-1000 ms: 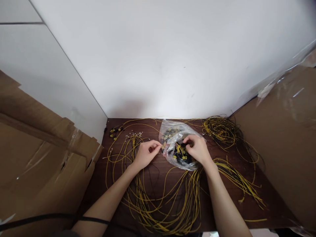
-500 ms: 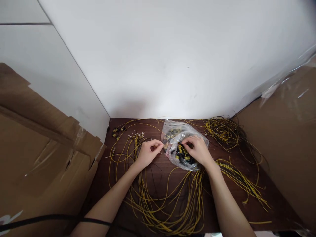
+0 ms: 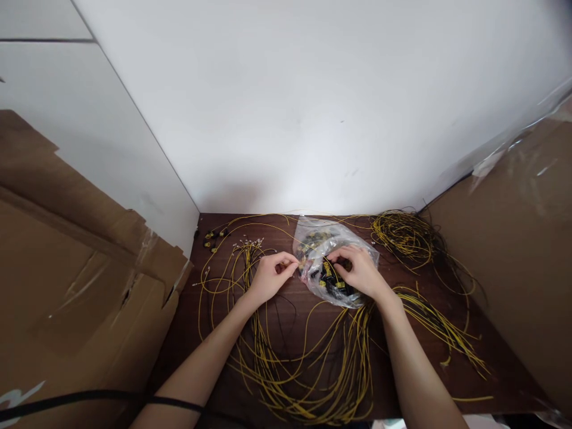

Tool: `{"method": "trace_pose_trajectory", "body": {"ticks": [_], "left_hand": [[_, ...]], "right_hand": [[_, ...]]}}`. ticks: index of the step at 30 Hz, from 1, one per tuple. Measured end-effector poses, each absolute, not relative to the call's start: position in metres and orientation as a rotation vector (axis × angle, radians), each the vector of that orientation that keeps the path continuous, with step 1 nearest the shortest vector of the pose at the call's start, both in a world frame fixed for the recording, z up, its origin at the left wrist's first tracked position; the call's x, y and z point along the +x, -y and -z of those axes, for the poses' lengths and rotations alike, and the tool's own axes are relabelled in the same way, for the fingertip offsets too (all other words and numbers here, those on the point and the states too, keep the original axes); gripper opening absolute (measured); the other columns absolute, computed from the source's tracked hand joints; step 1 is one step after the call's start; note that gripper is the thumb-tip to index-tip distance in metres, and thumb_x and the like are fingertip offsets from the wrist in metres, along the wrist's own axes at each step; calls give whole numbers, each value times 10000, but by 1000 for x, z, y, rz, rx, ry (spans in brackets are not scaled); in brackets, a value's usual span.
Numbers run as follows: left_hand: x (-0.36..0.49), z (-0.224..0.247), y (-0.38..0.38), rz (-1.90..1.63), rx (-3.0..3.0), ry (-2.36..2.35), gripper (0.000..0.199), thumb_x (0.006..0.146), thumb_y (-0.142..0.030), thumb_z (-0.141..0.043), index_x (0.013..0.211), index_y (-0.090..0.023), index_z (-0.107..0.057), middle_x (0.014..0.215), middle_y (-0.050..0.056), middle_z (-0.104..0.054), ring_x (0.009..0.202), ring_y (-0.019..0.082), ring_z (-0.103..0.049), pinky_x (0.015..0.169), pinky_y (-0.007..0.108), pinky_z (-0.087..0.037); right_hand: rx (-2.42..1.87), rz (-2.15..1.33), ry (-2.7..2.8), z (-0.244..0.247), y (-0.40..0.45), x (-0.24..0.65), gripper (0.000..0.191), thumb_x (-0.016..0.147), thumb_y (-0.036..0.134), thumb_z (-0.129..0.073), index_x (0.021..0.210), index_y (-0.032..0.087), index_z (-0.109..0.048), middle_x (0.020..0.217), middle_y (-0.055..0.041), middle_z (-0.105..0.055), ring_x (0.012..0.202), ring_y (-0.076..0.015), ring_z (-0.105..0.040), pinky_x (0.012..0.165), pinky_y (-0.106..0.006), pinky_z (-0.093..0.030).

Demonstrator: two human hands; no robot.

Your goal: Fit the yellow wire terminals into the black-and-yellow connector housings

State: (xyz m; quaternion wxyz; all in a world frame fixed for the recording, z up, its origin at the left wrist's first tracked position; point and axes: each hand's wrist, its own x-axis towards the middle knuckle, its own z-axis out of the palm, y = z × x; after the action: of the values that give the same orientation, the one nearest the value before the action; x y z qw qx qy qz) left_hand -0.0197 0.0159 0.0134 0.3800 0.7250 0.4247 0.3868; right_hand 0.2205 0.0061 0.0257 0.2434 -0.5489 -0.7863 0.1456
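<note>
A clear plastic bag (image 3: 313,225) lies on the dark wooden table, its opening showing black parts with yellow pieces (image 3: 333,279) inside. At the bag's left edge, my left hand (image 3: 272,277) has its thumb and forefinger pinched together; whatever sits between them is too small to make out. Over the bag's opening, my right hand (image 3: 358,271) pinches a thin yellow wire (image 3: 268,226), which arcs in from the left. The fingertips of both hands are a short distance apart. My right hand's other fingers are curled and partly hidden.
A long bundle of yellow and black wires (image 3: 308,402) curves across the table front. Tangled wire (image 3: 402,235) lies back right, with cut lengths (image 3: 440,325) nearer. Several small black-and-yellow parts (image 3: 213,239) sit back left. Cardboard (image 3: 80,286) stands left, more cardboard (image 3: 513,250) right.
Almost nothing differs. Both hands keep their pinched pose over the bag, and the whole view has shifted very slightly.
</note>
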Motion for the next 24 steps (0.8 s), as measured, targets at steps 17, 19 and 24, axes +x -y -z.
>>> {"method": "trace_pose_trajectory", "body": {"ticks": [17,19,24], "left_hand": [[-20,-14,-17,-948,1853,-1097,141,788,-228,-552,797,-136,-658,671,25,-628,582,109,-563,546,197,-421],[-20,-13,-17,-948,1858,-1098,144,788,-234,-554,793,-137,-660,661,24,-625,576,108,-558,538,195,-417],[-20,-12,-17,-952,1857,-1083,154,794,-247,-552,800,-137,-660,648,21,-621,566,107,-557,531,194,-415]], "right_hand": [[-1448,-431,2185,-29,-4,216,206,733,92,-520,761,223,-676,783,-17,-633,798,-194,-533,747,-335,-341],[-1438,-445,2198,-30,-4,215,219,748,106,-529,789,244,-694,797,-15,-631,798,-192,-529,758,-342,-348],[-1402,-472,2222,-28,-5,216,166,790,185,-570,859,254,-704,850,-33,-624,840,-197,-535,785,-354,-378]]}}
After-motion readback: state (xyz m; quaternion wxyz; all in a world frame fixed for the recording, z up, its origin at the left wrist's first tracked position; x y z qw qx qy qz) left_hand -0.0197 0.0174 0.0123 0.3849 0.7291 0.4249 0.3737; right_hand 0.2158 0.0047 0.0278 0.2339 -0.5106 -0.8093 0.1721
